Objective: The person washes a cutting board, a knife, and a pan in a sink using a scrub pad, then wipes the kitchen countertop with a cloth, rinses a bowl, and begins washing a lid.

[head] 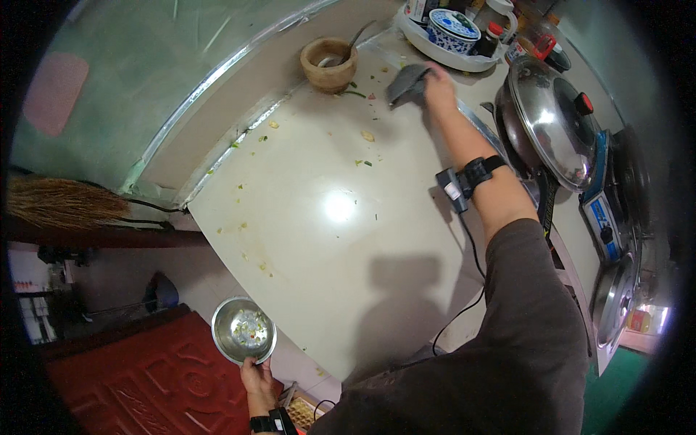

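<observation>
My right hand grips a dark grey cloth at the far side of the pale countertop, near the tray of jars. The cloth is slightly blurred. In my left hand is a stainless steel bowl, held by its rim beside the counter's left edge. Small green and pale food scraps lie in the bowl. More bits of scrap are scattered over the counter, among them a pale yellowish piece and a green strip.
A wooden mortar with a spoon-like handle stands against the back ledge. Seasoning containers fill a white tray. To the right, a lidded wok stands by a gas stove. A straw broom is at left, above a red embossed door.
</observation>
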Demonstrator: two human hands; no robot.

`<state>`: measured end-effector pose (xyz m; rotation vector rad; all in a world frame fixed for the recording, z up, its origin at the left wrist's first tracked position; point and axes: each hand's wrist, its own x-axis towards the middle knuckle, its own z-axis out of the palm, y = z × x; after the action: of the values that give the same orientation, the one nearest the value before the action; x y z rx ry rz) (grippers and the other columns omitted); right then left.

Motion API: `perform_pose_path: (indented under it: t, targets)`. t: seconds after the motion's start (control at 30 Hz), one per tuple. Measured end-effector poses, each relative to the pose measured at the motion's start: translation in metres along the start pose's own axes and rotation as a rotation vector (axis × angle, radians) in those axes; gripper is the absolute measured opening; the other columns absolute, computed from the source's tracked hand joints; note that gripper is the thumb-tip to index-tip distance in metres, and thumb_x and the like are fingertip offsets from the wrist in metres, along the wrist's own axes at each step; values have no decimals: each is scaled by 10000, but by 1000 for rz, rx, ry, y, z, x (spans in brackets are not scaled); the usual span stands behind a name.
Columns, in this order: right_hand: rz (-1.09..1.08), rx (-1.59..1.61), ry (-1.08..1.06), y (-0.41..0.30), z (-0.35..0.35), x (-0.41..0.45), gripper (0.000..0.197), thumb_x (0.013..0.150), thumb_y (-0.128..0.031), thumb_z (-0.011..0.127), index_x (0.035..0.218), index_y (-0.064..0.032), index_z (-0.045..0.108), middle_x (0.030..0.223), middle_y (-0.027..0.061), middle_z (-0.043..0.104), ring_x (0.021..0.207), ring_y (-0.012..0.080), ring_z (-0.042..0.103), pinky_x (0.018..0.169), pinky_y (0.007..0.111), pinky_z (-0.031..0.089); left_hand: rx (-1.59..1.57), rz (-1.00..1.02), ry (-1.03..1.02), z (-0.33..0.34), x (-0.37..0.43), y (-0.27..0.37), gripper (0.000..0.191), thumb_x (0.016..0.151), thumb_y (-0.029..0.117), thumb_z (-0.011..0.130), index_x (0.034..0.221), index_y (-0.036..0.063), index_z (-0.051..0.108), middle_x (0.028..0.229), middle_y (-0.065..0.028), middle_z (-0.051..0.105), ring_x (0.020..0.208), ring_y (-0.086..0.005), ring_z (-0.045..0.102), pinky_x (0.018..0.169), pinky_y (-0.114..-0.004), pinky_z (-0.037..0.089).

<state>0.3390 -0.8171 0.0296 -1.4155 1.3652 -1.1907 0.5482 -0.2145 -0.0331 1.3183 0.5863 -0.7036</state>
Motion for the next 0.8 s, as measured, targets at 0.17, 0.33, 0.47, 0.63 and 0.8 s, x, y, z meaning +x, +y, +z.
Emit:
perform_pose_path:
  t: [0.17,0.33,0.47,0.63,0.8]
  targets:
    - [-53,-347,277,53,-4,68,351,738,-85,413,1080,-7,422,1035,216,475,971,332,443,833,358,341,-8,-4,-67,1,1,-6,374,609,-63,363,980,-67,407,959,-152,488,832,-264,525,720,-384,481]
    - [-299,-681,-80,55,52,77,381,705,-83,424,1084,-51,438,1012,194,494,939,313,472,802,334,376,8,-4,-116,-7,-1,-8,392,604,-62,361,994,-69,398,983,-164,479,860,-270,516,741,-390,473]
    - [-367,-728,-292,22,65,48,390,714,-94,412,1102,-78,438,1022,179,492,924,297,487,792,328,386,-21,-20,-27,-7,3,-13,381,613,-57,364,992,-67,401,973,-158,482,866,-263,511,749,-391,468]
    - [-487,-580,-395,30,72,4,363,692,-77,428,1052,-45,469,1058,172,474,963,311,452,827,328,363,-51,-34,-46,2,6,-14,335,623,-62,373,954,-66,422,946,-144,494,851,-252,514,751,-389,465]
    - [-488,-471,-548,24,80,-64,370,694,-36,392,1056,-47,470,1099,164,444,1040,288,396,890,325,310,-77,11,-136,28,-8,-9,324,628,-63,372,946,-68,430,961,-151,495,867,-276,515,754,-412,460]
